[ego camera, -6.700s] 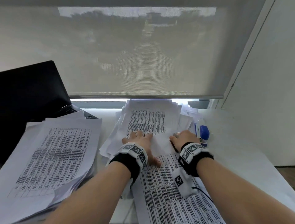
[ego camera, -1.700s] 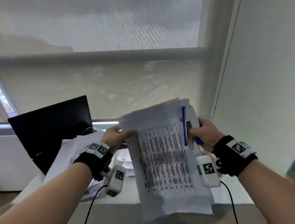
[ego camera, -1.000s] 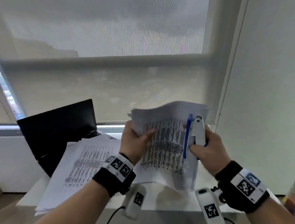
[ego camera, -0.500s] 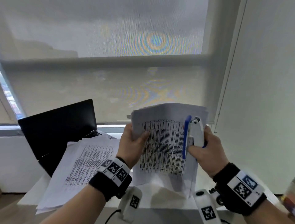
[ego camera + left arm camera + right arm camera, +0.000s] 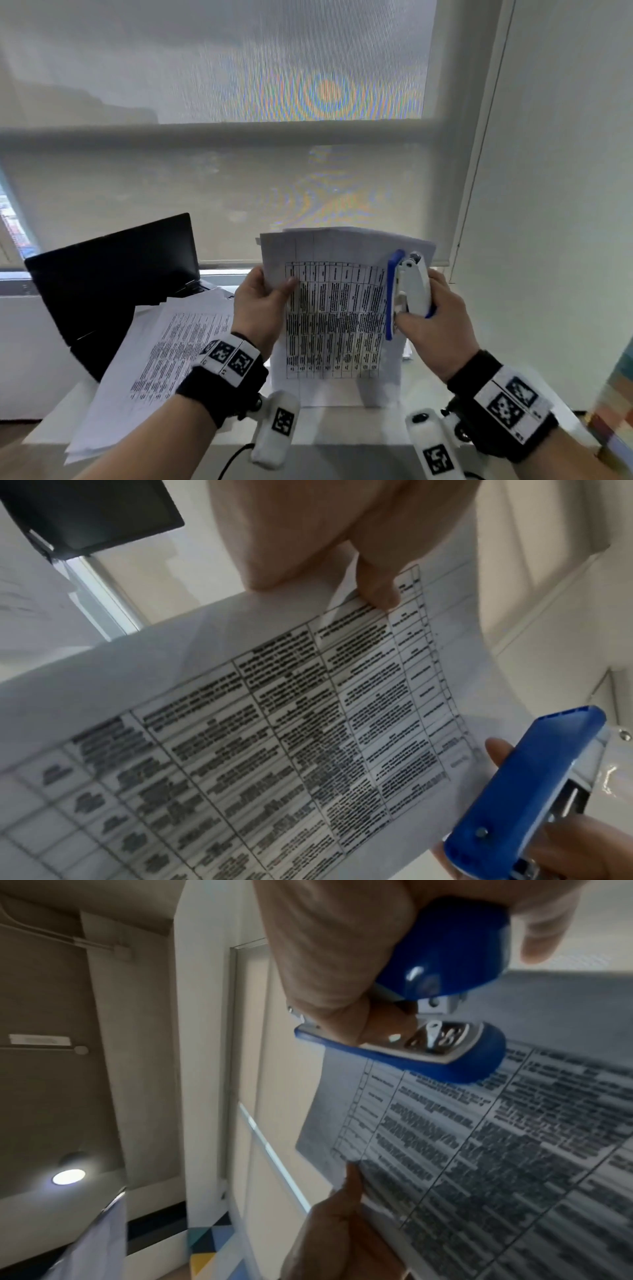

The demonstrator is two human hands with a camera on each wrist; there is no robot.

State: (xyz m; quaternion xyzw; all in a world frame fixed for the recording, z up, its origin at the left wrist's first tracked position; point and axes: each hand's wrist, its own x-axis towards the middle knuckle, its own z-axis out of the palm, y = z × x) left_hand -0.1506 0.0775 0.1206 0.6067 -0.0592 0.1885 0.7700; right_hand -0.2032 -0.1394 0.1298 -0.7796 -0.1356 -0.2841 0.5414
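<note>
Right of the open laptop (image 5: 113,274), a sheaf of printed sheets (image 5: 335,308) was held upright, its nearer edge pinched between the thumb and fingers of the left hand (image 5: 260,308). The right hand (image 5: 435,325) was curled round a blue and white stapler (image 5: 407,291) at the edge farthest from the laptop, the stapler's blue arm lying on the printed face. A loose paper pile (image 5: 164,346) lay on the surface (image 5: 342,426) against the laptop's front.
</note>
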